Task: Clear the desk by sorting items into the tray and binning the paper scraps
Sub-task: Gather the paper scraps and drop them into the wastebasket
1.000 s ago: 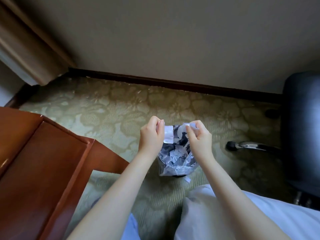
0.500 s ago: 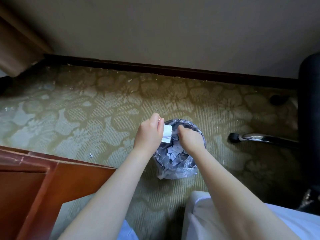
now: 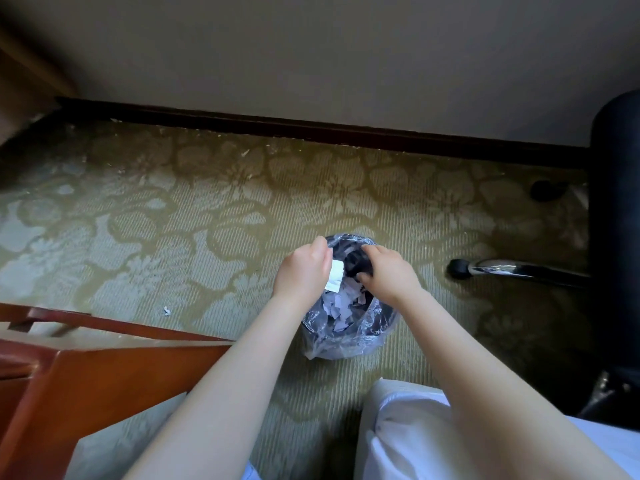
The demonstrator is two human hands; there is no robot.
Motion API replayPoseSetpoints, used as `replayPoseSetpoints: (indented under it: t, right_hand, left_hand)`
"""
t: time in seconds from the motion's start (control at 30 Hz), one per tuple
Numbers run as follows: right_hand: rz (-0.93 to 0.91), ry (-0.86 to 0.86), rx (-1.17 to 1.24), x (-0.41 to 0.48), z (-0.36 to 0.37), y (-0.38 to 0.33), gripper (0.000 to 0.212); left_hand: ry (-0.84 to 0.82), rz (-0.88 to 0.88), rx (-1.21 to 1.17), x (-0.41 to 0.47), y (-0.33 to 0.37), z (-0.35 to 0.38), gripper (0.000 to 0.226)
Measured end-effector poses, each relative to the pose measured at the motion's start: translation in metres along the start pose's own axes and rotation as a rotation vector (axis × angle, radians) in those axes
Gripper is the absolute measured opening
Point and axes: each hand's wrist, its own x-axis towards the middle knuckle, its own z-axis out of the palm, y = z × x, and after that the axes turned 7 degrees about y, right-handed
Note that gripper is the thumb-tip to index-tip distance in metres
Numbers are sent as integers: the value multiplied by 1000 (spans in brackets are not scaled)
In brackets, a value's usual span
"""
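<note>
Head view: left hand (image 3: 303, 271) pinches a white torn paper scrap (image 3: 335, 280) over the left rim of the small dark plastic-lined round bin (image 3: 346, 348), right hand (image 3: 391, 275) curled, grip undeterminable; released there, the scrap could drift onto the patterned carpet (image 3: 207, 220).

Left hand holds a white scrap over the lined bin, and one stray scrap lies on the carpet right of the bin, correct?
Not quite: the head view shows the stray scrap on the carpet left of the bin. The left hand does hold a white scrap over it.
</note>
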Motion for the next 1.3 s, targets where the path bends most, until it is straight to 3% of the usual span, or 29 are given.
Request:
replayPoseSetpoints:
  t: [0.3, 0.47, 0.67, 0.83, 1.3]
  right_hand:
    - [-23, 43, -63, -33, -6, 22, 48]
    - [-35, 6, -73, -31, -6, 18, 51]
    - [-24, -26, -73, -34, -15, 9, 51]
    - [-66, 12, -92, -38, -41, -13, 50]
    - [-292, 315, -120, -120, -158, -104, 44]
  left_hand:
    - [-262, -47, 179, 15, 12, 53, 23]
    - [-475, -137, 145, 11, -1, 62, 34]
    - [-556, -111, 95, 7, -4, 42, 43]
    - [-501, -62, 144, 4, 4, -2, 43]
    - [-36, -29, 309, -71, 56, -187, 32]
